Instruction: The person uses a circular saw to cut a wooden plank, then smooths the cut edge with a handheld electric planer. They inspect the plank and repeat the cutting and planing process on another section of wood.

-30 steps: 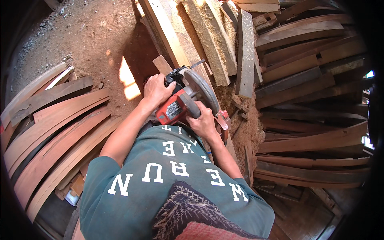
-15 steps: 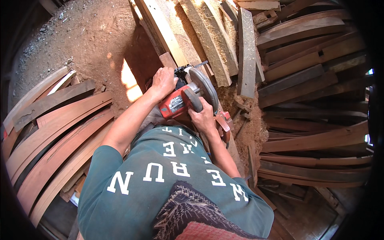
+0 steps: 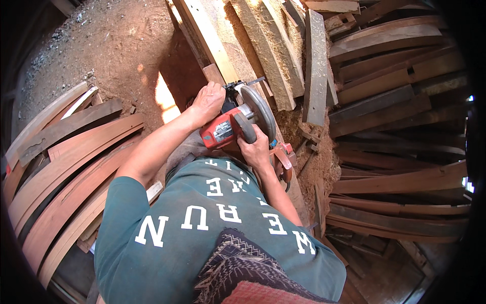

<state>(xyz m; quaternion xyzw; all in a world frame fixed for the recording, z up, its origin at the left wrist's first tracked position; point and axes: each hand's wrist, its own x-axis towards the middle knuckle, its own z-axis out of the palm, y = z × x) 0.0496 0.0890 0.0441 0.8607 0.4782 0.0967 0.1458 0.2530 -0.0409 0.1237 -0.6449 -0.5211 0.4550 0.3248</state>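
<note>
A red circular saw [image 3: 220, 130] with a grey round blade guard [image 3: 261, 109] lies over a wooden board [image 3: 206, 35] in front of my body. My right hand [image 3: 254, 148] is wrapped round the saw's dark rear handle [image 3: 245, 127]. Over its front part, my left hand [image 3: 208, 104] is closed, with the fingertips partly hidden. A small brown wood block [image 3: 213, 74] sits just beyond the left hand. Beside my right forearm is a second red tool [image 3: 284, 158], its kind unclear. Where the blade meets the wood is hidden.
Curved planks [image 3: 76, 167] are piled at the left, and more curved boards [image 3: 400, 180] are stacked along the right. Sawdust covers several beams [image 3: 268, 53] ahead. A dark grey plank [image 3: 315, 71] lies right of them. Dirt floor [image 3: 121, 35] spreads at the far left.
My left elbow has swung outward to the left, and the left hand has tilted slightly on the saw. A pale wood piece now shows beside my shirt. The saw has hardly shifted.
</note>
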